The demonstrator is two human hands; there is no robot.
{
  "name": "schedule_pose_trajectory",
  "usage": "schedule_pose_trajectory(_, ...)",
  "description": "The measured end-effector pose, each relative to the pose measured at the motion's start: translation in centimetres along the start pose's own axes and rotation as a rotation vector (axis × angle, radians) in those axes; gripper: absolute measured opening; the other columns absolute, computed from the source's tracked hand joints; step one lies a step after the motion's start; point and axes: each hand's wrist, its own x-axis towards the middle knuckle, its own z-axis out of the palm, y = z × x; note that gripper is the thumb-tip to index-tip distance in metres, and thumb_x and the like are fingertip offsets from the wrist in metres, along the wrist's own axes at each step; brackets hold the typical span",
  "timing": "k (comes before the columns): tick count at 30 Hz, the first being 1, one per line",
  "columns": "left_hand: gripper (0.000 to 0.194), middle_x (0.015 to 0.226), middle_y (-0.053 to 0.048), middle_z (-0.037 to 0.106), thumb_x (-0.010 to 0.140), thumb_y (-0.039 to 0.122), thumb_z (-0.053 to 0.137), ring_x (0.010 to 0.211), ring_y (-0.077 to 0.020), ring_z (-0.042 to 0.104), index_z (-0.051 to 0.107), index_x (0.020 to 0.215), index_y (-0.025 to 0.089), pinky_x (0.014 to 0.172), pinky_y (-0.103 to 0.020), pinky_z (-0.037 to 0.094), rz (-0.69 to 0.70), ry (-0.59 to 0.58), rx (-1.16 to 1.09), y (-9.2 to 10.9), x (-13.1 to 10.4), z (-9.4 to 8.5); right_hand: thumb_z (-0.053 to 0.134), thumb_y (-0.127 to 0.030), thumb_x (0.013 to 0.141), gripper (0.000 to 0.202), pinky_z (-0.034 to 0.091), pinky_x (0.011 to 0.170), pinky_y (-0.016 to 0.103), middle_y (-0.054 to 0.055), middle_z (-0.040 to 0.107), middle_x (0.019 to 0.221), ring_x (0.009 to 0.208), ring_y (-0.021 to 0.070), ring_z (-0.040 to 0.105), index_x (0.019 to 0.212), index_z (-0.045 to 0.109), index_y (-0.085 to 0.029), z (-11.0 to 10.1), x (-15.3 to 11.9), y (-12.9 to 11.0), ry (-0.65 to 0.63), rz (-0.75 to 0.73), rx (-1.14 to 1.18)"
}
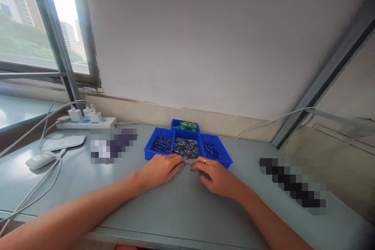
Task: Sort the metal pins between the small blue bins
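Observation:
My left hand (162, 168) and my right hand (215, 175) meet just in front of several blue bins, fingertips pinched close together. A thin, small metal pin (188, 163) seems to bridge the two pinches, though most of it is hidden by fingers. A ring is on a right-hand finger. Directly behind them, the middle blue bin holds a heap of small metal pins (186, 147). The left blue bin (149, 152) has a thinner layer of similar pieces, the right blue bin (224, 156) only a scattering. Green packets (187, 125) lie in the rear blue bin (175, 122).
A power strip (102, 123) with plugs and cables stands at the back left. In front of it are a white flat device (66, 142), a white mouse-shaped object (41, 160) and a blurred-out item (114, 146). Another pixelated dark item (293, 183) lies right. Metal posts flank the table (175, 211).

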Motion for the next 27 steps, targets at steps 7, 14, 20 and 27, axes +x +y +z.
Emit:
schedule_pose_trajectory(7,0.023,0.074,-0.004,0.066,0.092,0.031,0.039,0.067,-0.0220,0.066,0.055,0.105,0.019,0.059,-0.028,0.048,-0.070,-0.141,0.134,0.2,0.0,0.1,0.038,-0.021,0.089,0.031,0.049,0.073,0.033,0.007,0.056,0.111,0.078,0.0168,0.059,0.118,0.051,-0.024,-0.8,0.0,2.2,0.334,0.254,-0.065)
schedule_pose_trajectory(14,0.024,0.069,-0.006,0.065,0.091,0.031,0.039,0.064,-0.0229,0.066,0.056,0.100,0.017,0.060,-0.029,0.049,-0.123,-0.215,0.226,0.2,-0.1,0.5,0.040,-0.026,0.089,0.037,0.050,0.065,0.031,0.006,0.058,0.107,0.061,0.0132,0.056,0.126,0.044,-0.024,-0.6,0.1,2.1,0.380,0.338,-0.014)
schedule_pose_trajectory(20,0.023,0.068,-0.009,0.065,0.091,0.028,0.038,0.063,-0.0254,0.066,0.058,0.093,0.016,0.059,-0.032,0.050,-0.118,-0.225,0.287,0.4,0.0,0.5,0.038,-0.022,0.092,0.028,0.046,0.079,0.031,0.004,0.064,0.101,0.090,0.0186,0.060,0.111,0.058,-0.024,0.1,0.3,0.5,0.085,0.148,-0.011)
schedule_pose_trajectory(27,0.021,0.074,-0.011,0.067,0.091,0.022,0.039,0.066,-0.0262,0.066,0.058,0.086,0.014,0.060,-0.035,0.051,-0.107,-0.215,0.288,0.2,-0.2,0.9,0.039,-0.020,0.091,0.026,0.044,0.080,0.031,0.003,0.066,0.098,0.090,0.0189,0.060,0.104,0.061,-0.023,0.8,0.4,0.1,-0.056,0.171,-0.036)
